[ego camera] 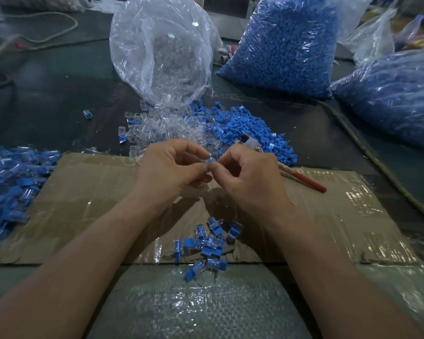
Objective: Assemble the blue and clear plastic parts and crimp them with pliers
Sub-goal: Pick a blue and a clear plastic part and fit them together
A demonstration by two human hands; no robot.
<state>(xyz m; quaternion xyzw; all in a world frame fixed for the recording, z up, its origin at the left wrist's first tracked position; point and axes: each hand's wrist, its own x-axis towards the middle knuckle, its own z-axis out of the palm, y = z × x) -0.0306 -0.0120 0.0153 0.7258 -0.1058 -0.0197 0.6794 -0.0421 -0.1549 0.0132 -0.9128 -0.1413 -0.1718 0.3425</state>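
1. Woven sheet [198, 307], grey under clear film, at the desk's near edge between my forearms.
2. Small heap of joined pieces [208, 243], blue and clear, loose on the near edge of the cardboard sheet [83, 204] and spilling onto the woven sheet.
3. Cardboard sheet, flat, brown, shiny with tape.
4. My left grip [167, 167] and right grip [250, 177], meeting above the cardboard. Both are narrow, fingertips pinching one blue part [211, 161] between them. I cannot tell whether a clear part is on it.
5. Pliers [301, 178], red handles, lying just behind my right grip. The handles are on the cardboard and the metal head is against the loose blue parts.
6. Large heap of joined pieces [12, 182], far left, overlapping the cardboard's left edge.
7. Loose clear parts [162, 128], spilled on the dark desk [47, 94] at the mouth of the clear bag.
8. Loose blue parts [242, 128], a pile touching the clear ones on their right.
9. Clear bag [162, 50], open toward me, with clear parts inside.
10. Full bag of blue parts [287, 45], closed, behind the blue pile.
11. Second bag of blue parts [397, 99], far right, beside the first.
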